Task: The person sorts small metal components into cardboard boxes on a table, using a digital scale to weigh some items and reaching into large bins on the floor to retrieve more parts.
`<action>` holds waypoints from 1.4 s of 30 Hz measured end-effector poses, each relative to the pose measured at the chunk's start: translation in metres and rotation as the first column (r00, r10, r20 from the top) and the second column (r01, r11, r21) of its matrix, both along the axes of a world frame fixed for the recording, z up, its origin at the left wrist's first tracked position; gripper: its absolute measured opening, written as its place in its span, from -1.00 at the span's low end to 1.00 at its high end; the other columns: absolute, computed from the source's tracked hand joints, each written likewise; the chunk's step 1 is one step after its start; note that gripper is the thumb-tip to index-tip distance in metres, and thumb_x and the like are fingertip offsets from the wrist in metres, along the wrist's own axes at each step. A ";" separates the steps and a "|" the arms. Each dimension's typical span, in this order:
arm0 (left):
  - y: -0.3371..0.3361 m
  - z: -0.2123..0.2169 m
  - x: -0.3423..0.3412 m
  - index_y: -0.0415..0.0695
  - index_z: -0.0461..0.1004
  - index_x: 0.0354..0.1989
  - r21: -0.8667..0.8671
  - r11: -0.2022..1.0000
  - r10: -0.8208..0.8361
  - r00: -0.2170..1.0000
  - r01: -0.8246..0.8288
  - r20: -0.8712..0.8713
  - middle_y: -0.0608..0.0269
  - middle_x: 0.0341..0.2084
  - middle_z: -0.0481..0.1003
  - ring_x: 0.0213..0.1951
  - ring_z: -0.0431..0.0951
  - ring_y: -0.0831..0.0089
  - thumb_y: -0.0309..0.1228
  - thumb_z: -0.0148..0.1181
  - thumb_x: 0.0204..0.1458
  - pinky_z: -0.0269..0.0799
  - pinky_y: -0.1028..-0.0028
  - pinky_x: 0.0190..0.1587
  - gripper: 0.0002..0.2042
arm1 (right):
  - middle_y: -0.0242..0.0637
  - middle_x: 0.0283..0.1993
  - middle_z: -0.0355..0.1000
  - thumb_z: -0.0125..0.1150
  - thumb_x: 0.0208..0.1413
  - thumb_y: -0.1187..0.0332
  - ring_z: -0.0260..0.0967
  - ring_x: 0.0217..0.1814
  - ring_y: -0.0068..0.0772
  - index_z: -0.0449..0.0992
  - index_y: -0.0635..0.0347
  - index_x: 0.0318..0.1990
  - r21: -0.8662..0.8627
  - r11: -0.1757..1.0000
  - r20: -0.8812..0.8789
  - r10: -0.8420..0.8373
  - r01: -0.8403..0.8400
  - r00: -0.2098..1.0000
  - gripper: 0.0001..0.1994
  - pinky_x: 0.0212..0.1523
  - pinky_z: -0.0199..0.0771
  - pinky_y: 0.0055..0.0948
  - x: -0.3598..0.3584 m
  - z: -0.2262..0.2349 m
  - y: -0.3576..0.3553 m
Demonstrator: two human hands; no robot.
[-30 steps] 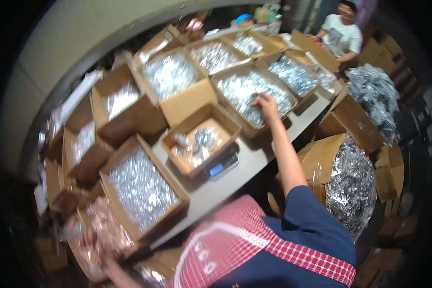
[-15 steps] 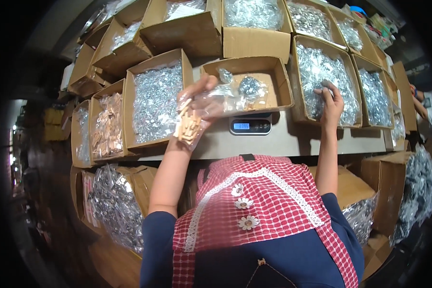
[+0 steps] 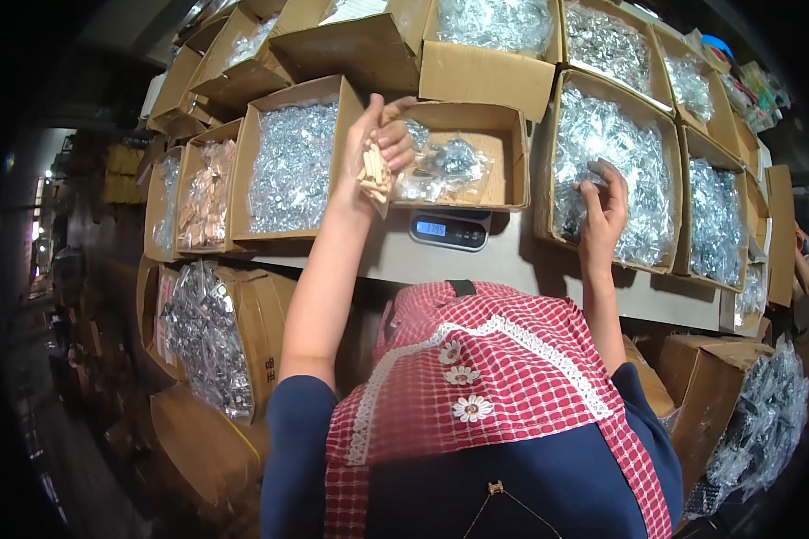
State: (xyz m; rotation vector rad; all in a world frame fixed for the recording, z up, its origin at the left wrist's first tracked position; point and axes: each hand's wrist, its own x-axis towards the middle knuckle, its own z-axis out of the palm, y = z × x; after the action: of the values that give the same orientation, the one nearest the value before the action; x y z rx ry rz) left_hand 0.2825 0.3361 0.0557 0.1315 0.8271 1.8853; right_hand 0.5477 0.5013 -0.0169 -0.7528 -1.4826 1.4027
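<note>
My left hand (image 3: pixel 388 142) is closed on a clear plastic bag of wooden dowels (image 3: pixel 375 178), held above the left side of a shallow cardboard box (image 3: pixel 512 199). Inside that box are a few clear bags of small metal parts (image 3: pixel 456 163). The box appears to rest on a digital scale (image 3: pixel 449 230), whose lit display shows at its front. My right hand (image 3: pixel 609 211) hovers at the near left part of a carton (image 3: pixel 670 171) full of clear hardware bags (image 3: pixel 611 135). Its thumb and forefinger are curled but apart, with nothing visible between them.
To the left stand a carton of small silvery bags (image 3: pixel 295 166) and one of bagged wooden dowels (image 3: pixel 208 198). More open cartons (image 3: pixel 485 72) line the back. Below the table (image 3: pixel 530 269) sit large bags of metal parts (image 3: pixel 208 337) and cartons. Another person's arm (image 3: pixel 806 260) shows far right.
My left hand has lifted the dowel bag and gripped it more closely, away from the box's middle. My right hand has shifted slightly left and down. The whole view has turned a little.
</note>
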 end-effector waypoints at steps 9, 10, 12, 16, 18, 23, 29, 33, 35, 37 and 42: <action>0.023 -0.006 -0.007 -0.23 0.55 -0.14 -0.289 0.892 0.031 0.685 -0.348 -0.728 0.29 -0.31 0.50 -0.23 0.43 0.54 -0.40 0.09 0.12 0.29 0.55 -0.08 -0.78 | -0.09 0.12 0.27 0.07 0.11 0.53 0.41 -0.08 -0.39 0.46 0.43 -0.12 0.143 0.989 0.091 -0.040 0.026 0.995 -0.80 -0.15 0.55 -0.47 -0.001 -0.003 0.002; 0.022 -0.010 -0.006 -0.24 0.54 -0.11 -0.314 0.900 -0.056 0.636 -0.301 -0.769 0.27 -0.23 0.52 -0.16 0.44 0.53 -0.41 0.11 0.10 0.28 0.55 -0.03 -0.76 | -0.09 0.12 0.27 0.07 0.11 0.53 0.41 -0.08 -0.39 0.46 0.43 -0.12 0.144 0.989 0.089 -0.044 0.031 0.995 -0.80 -0.15 0.55 -0.47 -0.002 -0.002 0.001; 0.016 -0.007 -0.006 -0.26 0.53 -0.09 -0.306 0.912 -0.075 0.623 -0.273 -0.779 0.26 -0.18 0.52 -0.10 0.43 0.51 -0.43 0.12 0.09 0.25 0.55 0.03 -0.75 | -0.09 0.13 0.27 0.07 0.11 0.53 0.42 -0.08 -0.39 0.47 0.44 -0.13 0.072 0.996 0.050 -0.049 0.045 0.998 -0.80 -0.15 0.54 -0.47 -0.001 -0.003 0.001; -0.025 -0.001 -0.032 -0.30 0.54 -0.15 -0.119 0.885 0.185 0.573 -0.450 -0.798 0.20 -0.21 0.53 -0.12 0.44 0.45 -0.52 0.06 0.07 0.27 0.51 0.03 -0.78 | -0.09 0.12 0.28 0.07 0.11 0.53 0.42 -0.08 -0.39 0.47 0.44 -0.13 0.060 0.997 0.037 -0.053 0.050 0.998 -0.80 -0.14 0.53 -0.47 0.000 -0.002 -0.001; -0.054 0.002 -0.046 -0.30 0.54 -0.14 -0.126 0.814 0.261 0.550 -0.568 -0.793 0.17 -0.19 0.53 -0.09 0.45 0.42 -0.54 0.07 0.06 0.27 0.48 0.06 -0.78 | -0.10 0.13 0.28 0.06 0.11 0.54 0.44 -0.10 -0.39 0.47 0.44 -0.13 0.004 0.999 -0.029 -0.048 0.048 0.998 -0.80 -0.12 0.53 -0.47 0.001 -0.005 0.000; -0.135 0.004 -0.058 -0.30 0.50 -0.15 -0.110 0.587 0.480 0.454 -0.802 -0.751 0.16 -0.18 0.51 -0.11 0.47 0.41 -0.59 0.04 0.08 0.35 0.48 -0.02 -0.81 | -0.12 0.00 0.40 -0.03 0.14 0.60 0.46 -0.16 -0.42 0.48 0.41 -0.13 -0.076 0.994 -0.100 -0.091 0.084 0.991 -0.81 -0.14 0.54 -0.45 0.003 -0.003 -0.002; -0.215 -0.011 -0.044 -0.30 0.45 -0.18 -0.100 0.325 0.708 0.312 -0.940 -0.633 0.14 -0.24 0.46 -0.18 0.42 0.39 -0.67 -0.09 0.08 0.37 0.44 -0.10 -0.80 | -0.16 -0.15 0.45 -0.09 0.10 0.68 0.43 -0.23 -0.44 0.49 0.41 -0.22 0.067 0.982 -0.073 -0.171 0.176 0.983 -0.80 -0.19 0.56 -0.47 -0.001 -0.005 -0.007; -0.266 -0.045 -0.025 -0.31 0.45 -0.23 -0.145 0.255 0.688 0.285 -0.956 -0.667 0.16 -0.29 0.47 -0.25 0.43 0.42 -0.68 -0.04 0.02 0.41 0.46 -0.21 -0.83 | -0.14 -0.24 0.48 -0.07 -0.01 0.72 0.43 -0.23 -0.35 0.51 0.40 -0.27 0.412 0.908 0.149 -0.157 0.083 0.976 -0.78 -0.19 0.50 -0.44 -0.007 -0.004 -0.023; -0.277 -0.044 -0.005 -0.21 0.47 -0.20 -0.176 0.253 0.585 0.296 -0.951 -0.755 0.24 -0.30 0.50 -0.31 0.45 0.50 -0.62 0.01 0.02 0.37 0.55 -0.23 -0.82 | -0.08 -0.17 0.49 -0.02 0.02 0.60 0.43 -0.13 -0.18 0.54 0.37 -0.21 0.501 0.865 0.283 -0.161 -0.003 0.945 -0.78 -0.06 0.44 -0.32 -0.002 -0.001 -0.030; -0.287 -0.032 0.019 -0.24 0.49 -0.26 -0.230 0.209 0.600 0.310 -0.951 -0.738 0.26 -0.33 0.51 -0.28 0.46 0.52 -0.62 0.02 -0.03 0.37 0.58 -0.17 -0.82 | -0.02 -0.12 0.49 0.03 0.09 0.40 0.40 -0.03 -0.09 0.53 0.39 -0.17 0.552 0.831 0.252 -0.082 -0.074 0.964 -0.74 0.10 0.33 -0.18 0.011 -0.008 -0.025; -0.374 -0.019 0.089 -0.27 0.48 -0.26 -0.229 0.134 0.477 0.265 -0.964 -0.838 0.28 -0.35 0.53 -0.33 0.52 0.53 -0.59 -0.03 0.09 0.40 0.58 -0.21 -0.86 | 0.02 -0.13 0.46 -0.06 0.14 0.44 0.42 -0.08 -0.04 0.49 0.49 -0.14 0.689 0.657 0.294 0.134 -0.307 0.946 -0.72 0.00 0.40 -0.18 0.002 0.039 -0.035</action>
State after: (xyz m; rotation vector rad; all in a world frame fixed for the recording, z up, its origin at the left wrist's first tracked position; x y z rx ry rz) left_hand 0.3718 -0.0384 0.0371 -0.3728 2.5417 2.2627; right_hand 0.5493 0.4665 0.0221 -0.2064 -2.1692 0.7573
